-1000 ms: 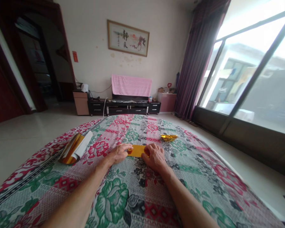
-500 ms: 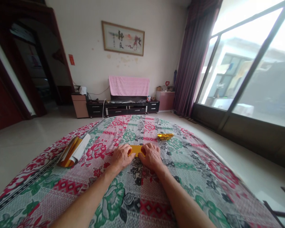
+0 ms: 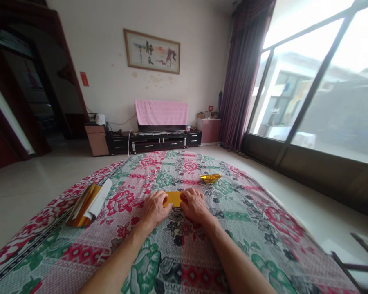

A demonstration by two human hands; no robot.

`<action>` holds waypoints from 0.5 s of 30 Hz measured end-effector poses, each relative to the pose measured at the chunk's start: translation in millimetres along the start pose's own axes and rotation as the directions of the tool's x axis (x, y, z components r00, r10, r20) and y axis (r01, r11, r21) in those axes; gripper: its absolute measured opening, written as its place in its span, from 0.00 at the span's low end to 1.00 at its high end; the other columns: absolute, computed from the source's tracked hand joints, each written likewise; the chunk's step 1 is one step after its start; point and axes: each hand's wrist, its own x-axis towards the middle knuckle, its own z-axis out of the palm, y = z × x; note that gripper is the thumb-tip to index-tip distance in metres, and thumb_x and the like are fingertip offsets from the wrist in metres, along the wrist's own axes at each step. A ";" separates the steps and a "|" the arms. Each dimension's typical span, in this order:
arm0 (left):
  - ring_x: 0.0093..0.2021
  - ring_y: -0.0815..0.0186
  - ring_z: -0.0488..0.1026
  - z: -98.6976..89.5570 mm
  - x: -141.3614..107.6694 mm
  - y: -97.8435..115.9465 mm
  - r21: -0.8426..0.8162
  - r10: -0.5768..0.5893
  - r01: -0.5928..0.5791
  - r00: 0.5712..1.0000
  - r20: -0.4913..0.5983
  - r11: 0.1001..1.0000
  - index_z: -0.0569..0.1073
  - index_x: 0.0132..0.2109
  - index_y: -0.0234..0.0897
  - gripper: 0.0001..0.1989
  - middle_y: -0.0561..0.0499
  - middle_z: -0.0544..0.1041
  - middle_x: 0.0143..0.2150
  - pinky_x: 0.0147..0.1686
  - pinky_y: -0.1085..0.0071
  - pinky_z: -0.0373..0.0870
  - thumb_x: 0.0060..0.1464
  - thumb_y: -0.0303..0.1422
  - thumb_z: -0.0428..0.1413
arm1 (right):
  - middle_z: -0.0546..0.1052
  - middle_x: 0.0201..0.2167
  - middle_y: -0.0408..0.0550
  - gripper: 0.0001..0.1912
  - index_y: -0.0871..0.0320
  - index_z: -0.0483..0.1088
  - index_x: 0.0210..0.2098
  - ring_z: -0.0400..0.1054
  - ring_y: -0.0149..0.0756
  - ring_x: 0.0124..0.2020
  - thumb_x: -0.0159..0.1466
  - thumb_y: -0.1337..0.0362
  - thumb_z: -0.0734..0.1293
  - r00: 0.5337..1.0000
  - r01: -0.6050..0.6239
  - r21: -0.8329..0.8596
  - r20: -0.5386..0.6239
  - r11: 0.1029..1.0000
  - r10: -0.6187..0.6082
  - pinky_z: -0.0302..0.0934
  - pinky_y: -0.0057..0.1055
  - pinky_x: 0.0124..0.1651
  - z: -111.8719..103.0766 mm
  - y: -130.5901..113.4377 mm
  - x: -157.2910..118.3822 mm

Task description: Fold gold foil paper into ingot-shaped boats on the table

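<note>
A strip of folded gold paper stretches between my two hands, low over the flowered cloth. My left hand is closed round its left end, the thumb along the near edge. At the other end my right hand grips it with curled fingers. Both ends of the paper are hidden inside my fingers. Beyond my right hand lies a folded gold-paper piece, shaped like a small boat. To the left rests a loosely curled stack of gold and white paper sheets.
A patterned red, green and grey cloth covers the round-edged table. Behind it stand a low black cabinet and a screen-like shape under a pink towel. Dark metal bars show at the lower right, beside the table.
The view has swung slightly to the right, so the room and table appear shifted left. Both hands keep the same grip on the gold paper.
</note>
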 end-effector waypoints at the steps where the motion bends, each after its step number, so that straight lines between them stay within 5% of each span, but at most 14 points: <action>1: 0.38 0.63 0.67 -0.2 0.0 0.1 -0.002 -0.002 0.002 1.000 -0.002 1.000 0.68 0.33 0.39 0.05 0.52 0.71 0.34 0.40 0.68 0.61 0.49 0.35 0.53 | 0.68 0.41 0.46 0.10 0.53 0.67 0.39 0.59 0.38 0.43 0.57 0.64 0.62 1.000 0.006 0.009 0.007 1.000 -0.006 0.46 0.34 0.45 0.6 2.2 0.3; 15: 0.38 0.62 0.67 -2.6 -2.3 1.6 -0.001 0.001 -0.001 1.000 -0.005 1.000 0.68 0.33 0.38 0.05 0.51 0.71 0.35 0.40 0.67 0.61 0.49 0.35 0.53 | 0.65 0.52 0.48 0.25 0.52 0.62 0.52 0.58 0.38 0.51 0.55 0.72 0.58 0.995 -0.045 0.156 0.095 0.987 0.031 0.48 0.35 0.52 -3.0 19.1 5.1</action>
